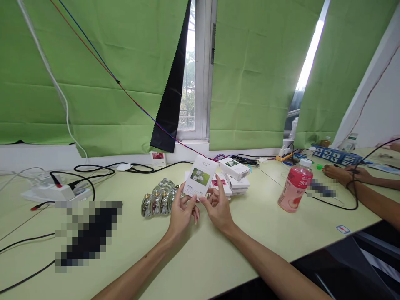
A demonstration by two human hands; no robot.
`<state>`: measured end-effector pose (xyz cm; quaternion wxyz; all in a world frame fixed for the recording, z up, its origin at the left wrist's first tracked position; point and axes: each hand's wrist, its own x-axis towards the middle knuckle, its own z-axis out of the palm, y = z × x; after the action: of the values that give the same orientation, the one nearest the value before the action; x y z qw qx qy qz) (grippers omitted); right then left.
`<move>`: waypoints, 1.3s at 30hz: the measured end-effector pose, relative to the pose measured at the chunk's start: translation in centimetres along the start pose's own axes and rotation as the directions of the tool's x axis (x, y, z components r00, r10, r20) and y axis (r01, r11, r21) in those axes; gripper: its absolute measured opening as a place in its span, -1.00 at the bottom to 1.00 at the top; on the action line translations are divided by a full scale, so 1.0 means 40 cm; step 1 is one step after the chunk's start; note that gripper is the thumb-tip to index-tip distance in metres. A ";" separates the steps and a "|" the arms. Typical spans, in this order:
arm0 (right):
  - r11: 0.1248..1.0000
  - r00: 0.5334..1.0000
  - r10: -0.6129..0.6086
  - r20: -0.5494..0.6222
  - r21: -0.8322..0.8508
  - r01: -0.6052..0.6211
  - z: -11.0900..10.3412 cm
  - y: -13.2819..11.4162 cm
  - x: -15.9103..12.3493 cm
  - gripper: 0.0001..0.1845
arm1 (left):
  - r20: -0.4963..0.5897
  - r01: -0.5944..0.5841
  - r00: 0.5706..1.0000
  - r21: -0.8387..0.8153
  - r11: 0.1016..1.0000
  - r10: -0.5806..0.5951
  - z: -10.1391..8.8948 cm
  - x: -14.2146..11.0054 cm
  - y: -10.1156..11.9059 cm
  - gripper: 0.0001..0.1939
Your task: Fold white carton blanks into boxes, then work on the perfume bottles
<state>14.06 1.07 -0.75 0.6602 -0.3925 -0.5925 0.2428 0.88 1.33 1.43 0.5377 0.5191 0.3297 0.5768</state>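
Upright in front of me is a small white box [200, 178] with a photo of white flowers on a green ground. My left hand [182, 213] pinches its lower left corner between thumb and fingers. At the lower right, the thumb of my right hand [219, 211] presses on the bottom edge, with the index finger raised beside the box. Behind it lies a stack of similar white boxes [239, 186], topped by another flower box [235, 167]. Left of my hands sits a cluster of shiny round metal-and-clear pieces [158, 200], whose kind I cannot make out.
A pink drink bottle [293, 187] stands to the right. Black cables [103, 168] and a white power strip [62, 192] spread over the left of the table [140, 258]. Another person's hands [340, 174] work at the far right. A small box [158, 158] leans at the wall.
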 end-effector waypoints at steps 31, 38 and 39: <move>0.991 0.999 -0.038 -0.034 -0.133 0.033 0.011 -0.012 -0.006 -0.50 | -0.146 -0.257 0.886 0.637 0.727 0.440 -0.004 -0.016 0.041 -0.60; 0.984 0.995 -0.100 0.010 -0.149 0.101 0.010 -0.008 -0.008 -0.57 | 0.037 -0.428 0.789 0.750 0.505 0.614 -0.012 -0.014 0.033 -0.41; 0.981 0.994 -0.113 0.014 -0.158 0.114 0.010 -0.007 -0.009 -0.58 | 0.043 -0.432 0.785 0.753 0.496 0.619 -0.013 -0.013 0.032 -0.39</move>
<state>13.56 0.71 -0.72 0.6382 -0.4087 -0.6330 0.1581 -0.03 0.66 2.39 0.0390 0.6921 0.4156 0.5889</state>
